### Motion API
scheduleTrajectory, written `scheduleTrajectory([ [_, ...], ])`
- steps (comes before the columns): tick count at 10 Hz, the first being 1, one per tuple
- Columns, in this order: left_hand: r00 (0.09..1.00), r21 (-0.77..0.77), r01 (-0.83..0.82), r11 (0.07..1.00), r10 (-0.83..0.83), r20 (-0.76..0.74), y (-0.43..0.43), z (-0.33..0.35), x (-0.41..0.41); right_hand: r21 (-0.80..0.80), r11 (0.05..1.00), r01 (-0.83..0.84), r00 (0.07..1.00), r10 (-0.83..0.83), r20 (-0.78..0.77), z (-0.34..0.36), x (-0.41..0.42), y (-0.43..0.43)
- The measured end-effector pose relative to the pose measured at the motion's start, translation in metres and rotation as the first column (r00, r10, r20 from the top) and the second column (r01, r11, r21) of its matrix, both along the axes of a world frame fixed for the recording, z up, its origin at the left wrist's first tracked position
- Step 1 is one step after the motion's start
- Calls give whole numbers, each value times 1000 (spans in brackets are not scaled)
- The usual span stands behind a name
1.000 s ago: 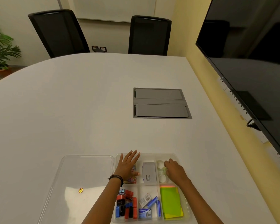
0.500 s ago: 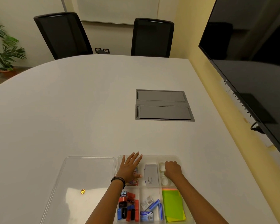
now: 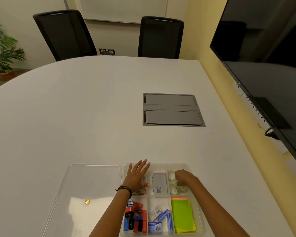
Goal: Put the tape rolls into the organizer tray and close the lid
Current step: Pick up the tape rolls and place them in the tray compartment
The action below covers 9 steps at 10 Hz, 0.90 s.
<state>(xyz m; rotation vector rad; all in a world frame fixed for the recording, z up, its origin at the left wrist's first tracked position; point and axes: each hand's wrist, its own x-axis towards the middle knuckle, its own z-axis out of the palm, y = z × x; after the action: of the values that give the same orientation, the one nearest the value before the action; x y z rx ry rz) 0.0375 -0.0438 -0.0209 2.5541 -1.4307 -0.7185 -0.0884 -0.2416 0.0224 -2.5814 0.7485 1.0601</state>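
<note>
A clear organizer tray point(image 3: 186, 165) with several compartments sits at the table's near edge. Small clear tape rolls point(image 3: 171, 176) lie in its far right compartment. My right hand point(image 3: 184, 177) is curled over that compartment, fingers down among the rolls; whether it grips one I cannot tell. My left hand point(image 3: 137, 175) rests flat, fingers spread, on the far left compartment over coloured paper clips point(image 3: 142, 190). The clear lid point(image 3: 85, 189) lies flat on the table left of the tray, with a small gold sticker point(image 3: 87, 201) on it.
The tray also holds a grey Camlin box point(image 3: 159, 184), sharpeners and erasers point(image 3: 135, 218), staple boxes point(image 3: 158, 219) and sticky notes point(image 3: 182, 215). A grey cable hatch point(image 3: 172, 109) is set in the white table. Two black chairs point(image 3: 65, 33) stand behind; a large screen point(image 3: 270, 65) hangs at right.
My right hand has drawn back toward me and curled over the tape rolls in the far right compartment. My left hand stays flat on the tray. The camera view has tilted slightly.
</note>
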Motion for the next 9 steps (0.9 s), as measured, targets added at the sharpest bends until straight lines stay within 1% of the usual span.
scheduleTrajectory([
  [1, 1000, 4, -3, 1000, 3, 1, 0, 0, 2, 37, 999, -16, 1000, 17, -9, 1, -6, -3],
  [2, 1000, 3, -7, 1000, 7, 1, 1, 0, 3, 29, 999, -38, 999, 37, 11, 0, -10, -2],
  [3, 1000, 4, -10, 1000, 10, -1, 1, 1, 3, -22, 996, -81, 994, 82, 68, -3, -13, 0],
  [4, 1000, 4, -10, 1000, 10, -4, 1, 2, 2, -37, 994, -105, 991, 108, 82, -5, -13, 0],
  [5, 1000, 4, -6, 1000, 6, -3, 2, 3, 2, -108, 986, -126, 985, 137, 106, -4, -10, -2],
  [6, 1000, 1, -8, 1000, 8, -6, 2, 4, 2, -142, 983, -114, 969, 142, 204, 2, -6, -3],
  [7, 1000, 0, -8, 1000, 8, -7, 1, 4, 2, -101, 995, -16, 939, 50, 340, 4, -5, -3],
  [8, 1000, 0, -8, 1000, 8, -9, 2, 4, 2, 40, 985, 168, 882, -168, 440, -2, -3, -1],
  [9, 1000, 2, -8, 1000, 8, -4, 1, 3, 2, 249, 895, 370, 759, -446, 474, -10, -2, 4],
])
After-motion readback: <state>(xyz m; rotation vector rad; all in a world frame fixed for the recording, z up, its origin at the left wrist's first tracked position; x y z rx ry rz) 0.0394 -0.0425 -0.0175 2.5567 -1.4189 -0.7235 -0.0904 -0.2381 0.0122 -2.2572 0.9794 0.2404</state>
